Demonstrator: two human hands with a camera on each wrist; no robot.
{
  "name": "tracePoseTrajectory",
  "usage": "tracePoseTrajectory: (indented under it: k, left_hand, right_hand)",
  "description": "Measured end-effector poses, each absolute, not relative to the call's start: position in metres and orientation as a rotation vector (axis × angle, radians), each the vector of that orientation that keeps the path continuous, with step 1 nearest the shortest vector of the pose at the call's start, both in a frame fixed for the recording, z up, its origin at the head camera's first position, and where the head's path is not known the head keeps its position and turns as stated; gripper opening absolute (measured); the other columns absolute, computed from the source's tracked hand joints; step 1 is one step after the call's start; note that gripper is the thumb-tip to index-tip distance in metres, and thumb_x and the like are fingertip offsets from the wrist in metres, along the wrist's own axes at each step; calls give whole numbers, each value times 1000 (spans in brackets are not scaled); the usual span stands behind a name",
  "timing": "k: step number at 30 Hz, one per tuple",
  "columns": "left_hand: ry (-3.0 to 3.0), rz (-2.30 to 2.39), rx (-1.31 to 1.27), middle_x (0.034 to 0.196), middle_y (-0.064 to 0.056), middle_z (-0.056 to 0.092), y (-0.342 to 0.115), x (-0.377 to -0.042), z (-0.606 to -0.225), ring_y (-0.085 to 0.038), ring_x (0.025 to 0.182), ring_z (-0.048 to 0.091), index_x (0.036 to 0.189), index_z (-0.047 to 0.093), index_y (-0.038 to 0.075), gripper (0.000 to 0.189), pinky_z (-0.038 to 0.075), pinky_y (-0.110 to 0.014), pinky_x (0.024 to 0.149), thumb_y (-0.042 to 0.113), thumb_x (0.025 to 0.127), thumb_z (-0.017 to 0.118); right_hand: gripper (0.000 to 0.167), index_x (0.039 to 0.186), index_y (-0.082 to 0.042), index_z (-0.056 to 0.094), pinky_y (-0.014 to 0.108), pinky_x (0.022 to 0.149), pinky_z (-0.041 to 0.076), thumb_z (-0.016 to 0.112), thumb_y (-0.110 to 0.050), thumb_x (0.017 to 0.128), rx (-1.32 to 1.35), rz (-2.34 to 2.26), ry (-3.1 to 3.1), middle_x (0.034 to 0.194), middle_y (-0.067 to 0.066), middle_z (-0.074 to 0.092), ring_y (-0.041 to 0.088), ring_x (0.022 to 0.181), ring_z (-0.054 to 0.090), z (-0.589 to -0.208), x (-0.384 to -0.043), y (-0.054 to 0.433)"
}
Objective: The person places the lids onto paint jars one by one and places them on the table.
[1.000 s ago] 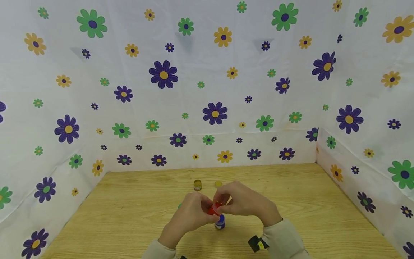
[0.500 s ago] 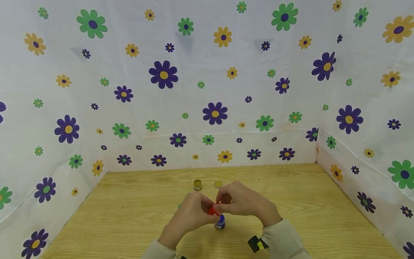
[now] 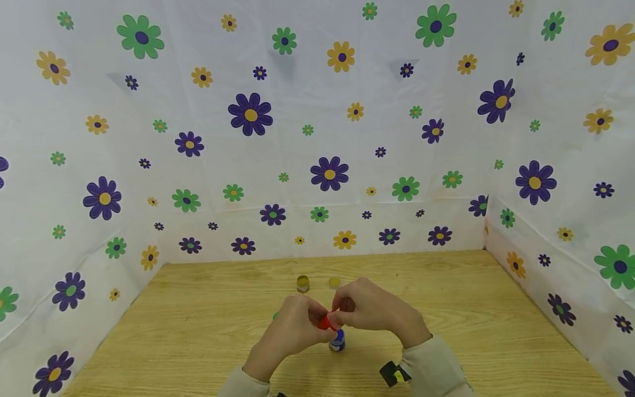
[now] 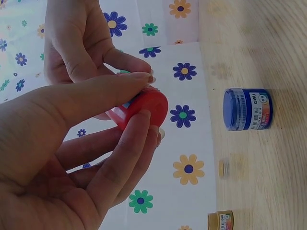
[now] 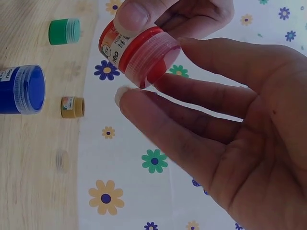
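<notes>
The fingers of the left hand are being kept curled, and the body of a red jar is being gripped between them and the thumb. The fingertips and thumb of the right hand are being closed about the clear lid at the jar's other end, and the lid is being pinched there. Whether any turning force is being applied cannot be told. The red jar is being held tilted, off the table, between the two hands; its printed label is being partly covered by the left thumb.

Below the hands, a blue jar is being supported upright on the wood-grained surface, its clear lid being seen in place. A green jar, also clear-lidded, is being mostly hidden behind the left hand in the head view. Farther off, a small yellow jar is being shown standing uncovered, and a loose lid is being seen lying flat to its right.

Pale sleeves are being worn, and a black device is being carried at the right wrist. The table is being enclosed at the back and sides by a white flower-printed cloth.
</notes>
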State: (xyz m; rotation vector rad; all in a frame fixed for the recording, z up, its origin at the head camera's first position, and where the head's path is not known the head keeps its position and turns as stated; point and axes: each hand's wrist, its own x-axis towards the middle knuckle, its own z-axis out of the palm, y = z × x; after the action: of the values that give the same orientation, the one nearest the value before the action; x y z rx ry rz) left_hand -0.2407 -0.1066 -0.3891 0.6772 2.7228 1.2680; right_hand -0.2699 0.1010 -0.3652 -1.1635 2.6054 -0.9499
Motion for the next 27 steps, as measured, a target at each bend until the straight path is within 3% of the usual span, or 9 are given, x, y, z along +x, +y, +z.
tracePoseTrajectory:
  k: [5, 13, 27]
  left_hand:
    - [2737, 1258, 684, 84, -3, 78, -107, -241, -390, -9, 73, 68, 93, 81, 5, 21, 55, -21, 64, 14, 77, 90]
    - [2726, 1273, 682, 83, -3, 78, -107, -242, -391, -8, 71, 67, 93, 81, 4, 20, 55, -20, 62, 14, 78, 90]
    - [2743, 1259, 702, 83, -2, 79, -107, -244, -392, -7, 71, 68, 93, 81, 5, 19, 56, -20, 62, 15, 79, 89]
  right_hand:
    - [20, 107, -6, 74, 20, 75, 57, 70, -23, 99, -1150, -957, 2630, 99, 3, 77, 11, 86, 70, -364, -271, 107]
    - [19, 109, -5, 73, 25, 82, 61, 77, -6, 91, -1164, -1045, 2533, 111, 9, 74, 27, 103, 72, -362, -270, 109]
    - [18, 103, -11, 74, 22, 82, 60, 78, -1, 89, -1182, -1060, 2471, 104, 2, 74, 13, 98, 73, -364, -270, 103]
